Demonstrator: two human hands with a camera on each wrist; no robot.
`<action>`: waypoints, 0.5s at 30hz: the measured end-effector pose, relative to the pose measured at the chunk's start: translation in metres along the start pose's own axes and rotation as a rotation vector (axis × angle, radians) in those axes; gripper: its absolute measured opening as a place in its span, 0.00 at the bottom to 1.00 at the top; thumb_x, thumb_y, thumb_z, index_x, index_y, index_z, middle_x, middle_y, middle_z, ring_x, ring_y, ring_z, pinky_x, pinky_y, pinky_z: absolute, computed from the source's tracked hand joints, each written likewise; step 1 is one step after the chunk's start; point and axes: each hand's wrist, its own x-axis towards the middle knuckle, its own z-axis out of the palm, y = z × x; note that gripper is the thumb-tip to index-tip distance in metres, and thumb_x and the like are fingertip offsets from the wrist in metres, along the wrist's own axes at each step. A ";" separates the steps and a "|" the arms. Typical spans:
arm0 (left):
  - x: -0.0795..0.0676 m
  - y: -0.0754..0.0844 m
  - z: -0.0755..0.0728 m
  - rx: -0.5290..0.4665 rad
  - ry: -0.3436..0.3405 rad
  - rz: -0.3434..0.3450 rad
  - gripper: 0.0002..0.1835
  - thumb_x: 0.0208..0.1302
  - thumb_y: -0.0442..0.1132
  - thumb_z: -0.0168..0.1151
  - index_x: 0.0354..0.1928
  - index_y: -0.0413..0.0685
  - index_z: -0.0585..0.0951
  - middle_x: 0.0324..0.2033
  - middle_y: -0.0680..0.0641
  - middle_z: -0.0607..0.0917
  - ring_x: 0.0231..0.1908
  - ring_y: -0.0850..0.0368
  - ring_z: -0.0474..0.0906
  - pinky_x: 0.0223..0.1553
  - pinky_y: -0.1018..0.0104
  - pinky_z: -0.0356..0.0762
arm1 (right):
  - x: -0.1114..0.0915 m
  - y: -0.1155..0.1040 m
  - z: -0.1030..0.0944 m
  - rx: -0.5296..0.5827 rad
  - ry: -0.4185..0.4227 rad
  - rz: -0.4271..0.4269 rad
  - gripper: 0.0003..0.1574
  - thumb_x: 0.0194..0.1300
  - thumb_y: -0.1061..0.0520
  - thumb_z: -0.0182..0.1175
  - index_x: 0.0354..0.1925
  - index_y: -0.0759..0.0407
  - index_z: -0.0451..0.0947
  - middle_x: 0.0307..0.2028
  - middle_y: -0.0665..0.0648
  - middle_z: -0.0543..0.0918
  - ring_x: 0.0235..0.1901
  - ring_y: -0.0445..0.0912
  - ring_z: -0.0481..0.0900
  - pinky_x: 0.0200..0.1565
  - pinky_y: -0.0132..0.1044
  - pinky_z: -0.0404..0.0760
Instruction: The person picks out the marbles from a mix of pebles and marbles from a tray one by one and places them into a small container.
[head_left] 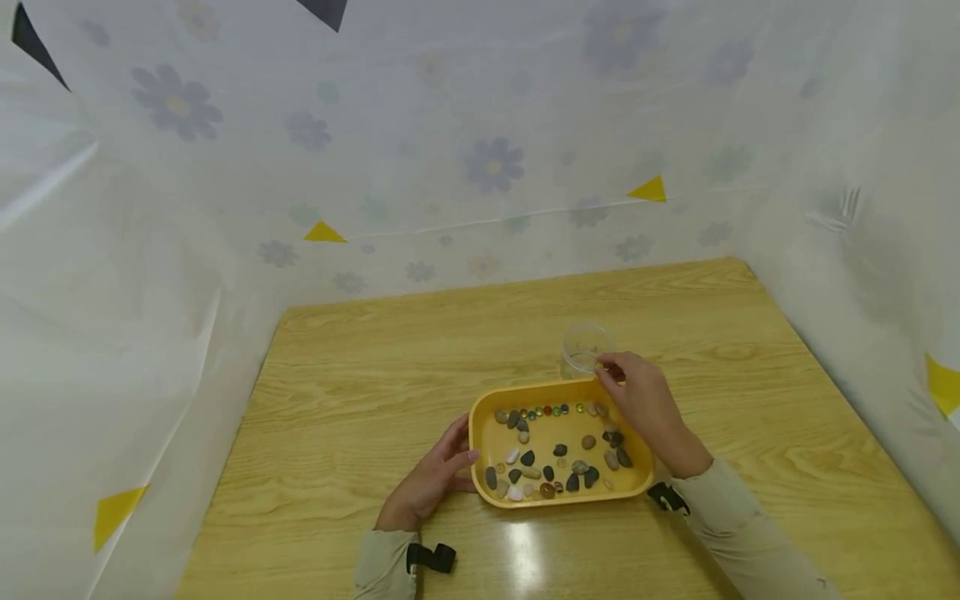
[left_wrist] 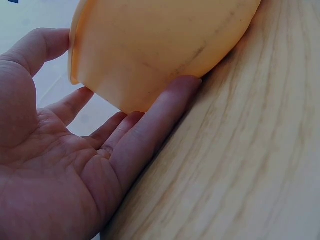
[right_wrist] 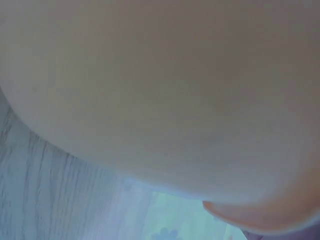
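Observation:
A yellow plastic tray [head_left: 555,502] holds several grey, black, white and brown pebbles [head_left: 588,442]. Along its far side lies a row of small coloured glass marbles [head_left: 547,410]. My left hand [head_left: 431,479] grips the tray's left end, thumb at the rim and fingers against the outer wall [left_wrist: 165,45]. Just behind the tray stands a clear round cup [head_left: 587,342]. Over the tray's far right edge, my right hand [head_left: 648,404] has its thumb and fingertips bent together beside the cup's rim. Whether anything small is between those fingertips cannot be seen.
All of this stands on a wood-grain table [head_left: 360,392]. White sheeting with pale flowers [head_left: 495,165] hangs behind it and at both sides. Black straps [head_left: 431,558] circle the wrists. A blurred pale surface fills most of the right wrist view.

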 end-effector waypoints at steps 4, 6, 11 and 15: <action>0.000 -0.002 -0.001 0.001 -0.007 0.009 0.31 0.69 0.39 0.51 0.71 0.65 0.54 0.65 0.40 0.62 0.55 0.40 0.69 0.40 0.45 0.79 | 0.001 0.001 0.001 0.004 -0.002 0.025 0.13 0.60 0.60 0.63 0.43 0.65 0.80 0.34 0.58 0.81 0.31 0.48 0.78 0.31 0.43 0.81; 0.001 -0.004 -0.002 -0.001 -0.011 0.018 0.31 0.69 0.39 0.50 0.71 0.65 0.54 0.64 0.39 0.62 0.55 0.40 0.69 0.40 0.45 0.79 | 0.002 0.001 0.002 0.010 -0.001 0.037 0.13 0.61 0.60 0.62 0.43 0.65 0.80 0.34 0.59 0.81 0.31 0.48 0.79 0.31 0.43 0.81; 0.001 -0.006 -0.004 0.000 -0.022 0.035 0.31 0.70 0.38 0.50 0.71 0.65 0.53 0.64 0.39 0.62 0.55 0.40 0.69 0.39 0.44 0.79 | 0.005 0.003 0.004 0.016 -0.013 0.054 0.14 0.62 0.59 0.61 0.45 0.66 0.80 0.35 0.60 0.81 0.32 0.49 0.79 0.31 0.44 0.81; 0.002 -0.006 -0.004 -0.002 -0.021 0.034 0.31 0.70 0.38 0.49 0.71 0.65 0.53 0.64 0.40 0.62 0.55 0.40 0.69 0.40 0.44 0.79 | 0.006 0.006 0.007 0.016 -0.004 0.036 0.14 0.61 0.60 0.62 0.45 0.66 0.80 0.35 0.59 0.81 0.31 0.49 0.79 0.30 0.43 0.81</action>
